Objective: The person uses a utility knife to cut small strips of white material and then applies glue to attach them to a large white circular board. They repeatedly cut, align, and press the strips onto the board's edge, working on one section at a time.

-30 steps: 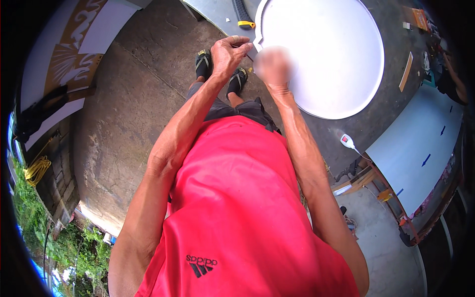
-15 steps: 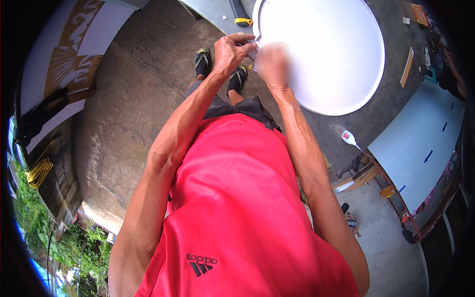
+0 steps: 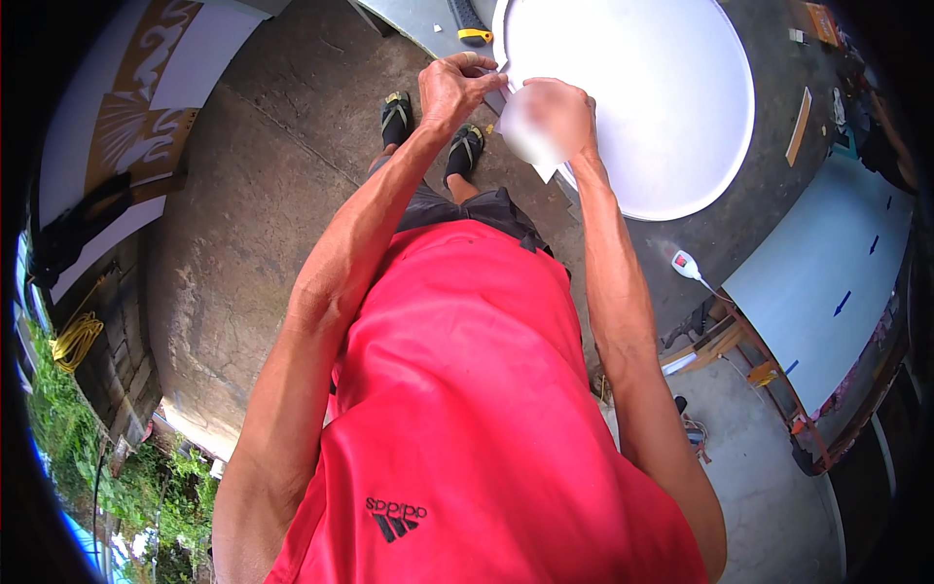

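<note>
A large round white panel with a raised rim lies on the grey table at the top. At its left edge my left hand is closed, thumb and fingertips pinched together at the rim; what they grip is too small to make out. My right hand is beside it, over the panel's lower left edge, bent at the wrist. A blur covers its fingers. A thin white flat piece sticks out below that hand, seemingly held in it, with a pointed corner hanging past the table edge.
A black-and-yellow cutter knife lies left of the panel. On the table's right are a wooden strip and a white corded device. A pale blue sheet with dark arrows stands farther right. Yellow rope hangs at the left wall.
My right hand has turned and shifted slightly right and up, and the white flat piece now shows below it. My left hand has risen a little and stays at the rim.
</note>
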`<state>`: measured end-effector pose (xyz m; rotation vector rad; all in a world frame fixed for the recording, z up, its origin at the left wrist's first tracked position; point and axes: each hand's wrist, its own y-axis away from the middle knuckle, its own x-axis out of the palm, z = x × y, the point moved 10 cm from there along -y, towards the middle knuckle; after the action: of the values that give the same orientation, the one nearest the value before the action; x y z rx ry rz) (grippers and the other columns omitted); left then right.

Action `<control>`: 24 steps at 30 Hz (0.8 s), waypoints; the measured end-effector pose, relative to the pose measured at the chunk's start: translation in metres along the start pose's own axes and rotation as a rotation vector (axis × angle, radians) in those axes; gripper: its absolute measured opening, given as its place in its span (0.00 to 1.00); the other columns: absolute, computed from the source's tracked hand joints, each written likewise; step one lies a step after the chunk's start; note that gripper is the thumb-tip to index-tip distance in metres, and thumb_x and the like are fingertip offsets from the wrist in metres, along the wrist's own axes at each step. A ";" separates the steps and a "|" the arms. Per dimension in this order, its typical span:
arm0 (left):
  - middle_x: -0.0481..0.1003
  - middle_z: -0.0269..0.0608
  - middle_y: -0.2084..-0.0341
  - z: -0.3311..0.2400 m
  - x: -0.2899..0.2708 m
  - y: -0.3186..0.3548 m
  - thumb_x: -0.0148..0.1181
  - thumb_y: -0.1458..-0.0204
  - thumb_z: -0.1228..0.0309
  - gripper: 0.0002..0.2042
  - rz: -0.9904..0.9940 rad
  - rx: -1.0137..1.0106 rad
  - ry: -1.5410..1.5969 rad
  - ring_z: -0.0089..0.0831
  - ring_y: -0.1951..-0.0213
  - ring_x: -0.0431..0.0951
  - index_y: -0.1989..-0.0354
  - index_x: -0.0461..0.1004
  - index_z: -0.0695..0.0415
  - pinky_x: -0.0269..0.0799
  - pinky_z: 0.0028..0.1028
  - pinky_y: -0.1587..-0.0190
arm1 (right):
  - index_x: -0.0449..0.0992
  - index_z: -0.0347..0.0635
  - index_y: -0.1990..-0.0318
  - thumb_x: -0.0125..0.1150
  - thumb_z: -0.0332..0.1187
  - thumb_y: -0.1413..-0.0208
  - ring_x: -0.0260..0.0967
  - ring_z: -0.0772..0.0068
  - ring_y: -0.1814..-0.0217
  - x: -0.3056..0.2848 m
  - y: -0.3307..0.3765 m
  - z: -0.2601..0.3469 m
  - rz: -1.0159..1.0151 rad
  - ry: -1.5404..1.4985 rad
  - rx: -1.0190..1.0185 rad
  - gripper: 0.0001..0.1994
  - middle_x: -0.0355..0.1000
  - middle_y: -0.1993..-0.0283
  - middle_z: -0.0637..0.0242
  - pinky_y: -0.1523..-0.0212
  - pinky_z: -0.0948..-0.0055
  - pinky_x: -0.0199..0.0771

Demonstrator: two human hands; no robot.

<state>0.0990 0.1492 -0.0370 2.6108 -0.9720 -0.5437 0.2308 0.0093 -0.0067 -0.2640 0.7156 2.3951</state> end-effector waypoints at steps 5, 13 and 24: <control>0.84 0.40 0.71 -0.001 -0.001 0.003 0.76 0.56 0.66 0.16 0.000 -0.019 0.021 0.24 0.70 0.83 0.58 0.86 0.58 0.79 0.24 0.64 | 0.82 0.34 0.52 0.63 0.27 0.41 0.77 0.79 0.71 0.003 0.002 0.000 0.013 0.046 -0.008 0.12 0.81 0.70 0.64 0.69 0.78 0.80; 0.84 0.42 0.71 -0.004 -0.003 0.004 0.76 0.56 0.67 0.16 -0.007 0.010 0.061 0.24 0.70 0.82 0.59 0.86 0.59 0.79 0.25 0.64 | 0.84 0.38 0.53 0.64 0.29 0.42 0.78 0.80 0.70 0.004 0.005 0.004 -0.010 0.094 -0.058 0.11 0.81 0.70 0.64 0.68 0.78 0.80; 0.84 0.40 0.72 0.002 -0.001 0.004 0.77 0.57 0.67 0.17 -0.049 0.056 0.057 0.24 0.70 0.82 0.58 0.86 0.58 0.79 0.25 0.63 | 0.84 0.38 0.56 0.69 0.29 0.46 0.78 0.76 0.69 0.007 0.007 0.019 -0.035 0.224 -0.267 0.11 0.81 0.66 0.62 0.65 0.75 0.80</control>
<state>0.0952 0.1461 -0.0371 2.6910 -0.9202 -0.4576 0.2205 0.0188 0.0100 -0.6581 0.4807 2.4492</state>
